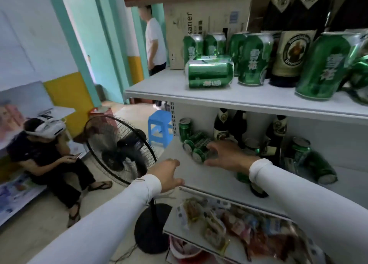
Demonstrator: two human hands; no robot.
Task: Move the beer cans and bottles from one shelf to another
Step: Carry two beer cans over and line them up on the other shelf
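**Mid-transfer: cans on both shelves**

Head view. Upper shelf (219, 96) already carries green cans and dark bottles; middle shelf (199, 170) holds more, so work remains. Right hand (225, 154), fingers spread and curling, reaches a shiny green pack of cans (196, 147) lying sideways; grip not yet closed. Left hand (168, 174) hangs relaxed, holding nothing, at the shelf edge.

head view | worn at head height | faces forward-down | close to the shelves (229, 96) | single view

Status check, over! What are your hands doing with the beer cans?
Right hand reaching onto lying cans, middle shelf. Left hand open at shelf edge. Nothing blocking.
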